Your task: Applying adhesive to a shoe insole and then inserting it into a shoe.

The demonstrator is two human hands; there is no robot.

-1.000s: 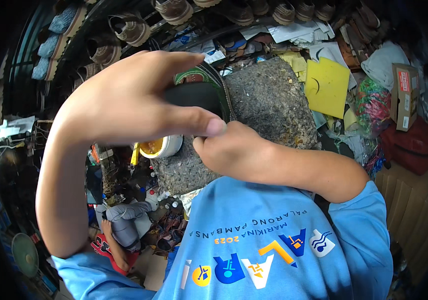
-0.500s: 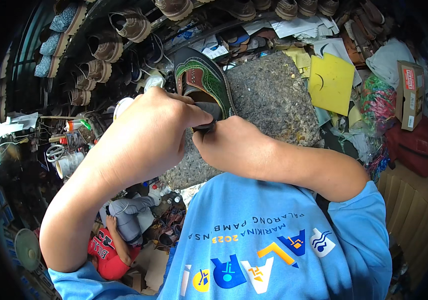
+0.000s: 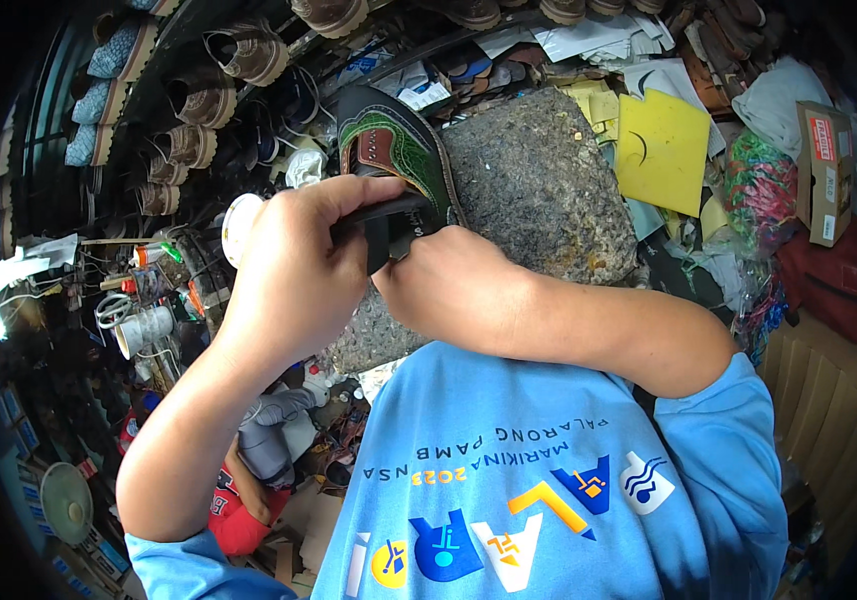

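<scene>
A green, brown and black leather shoe (image 3: 411,150) rests on the stone block (image 3: 549,180), its toe pointing away from me. My left hand (image 3: 299,235) is closed on a dark, flat, bendable piece (image 3: 379,222) that resembles an insole, held at the shoe's opening. The thumb and fingers pinch it along its left side. Curled around the heel end of the shoe is my right hand (image 3: 449,275); its fingertips are hidden, and the dark piece reaches down beside them. How far this piece sits inside the shoe cannot be seen.
Brown shoes (image 3: 249,52) line racks at the upper left. Yellow sheets (image 3: 663,150), a cardboard box (image 3: 824,175) and a dark red bag (image 3: 834,275) lie to the right. A white roll (image 3: 144,330) and tools crowd the left. A person in red (image 3: 239,515) is at the lower left.
My left hand has drawn back to the left and turned, so more of the dark piece shows bent between my hands. My right hand stays at the heel.
</scene>
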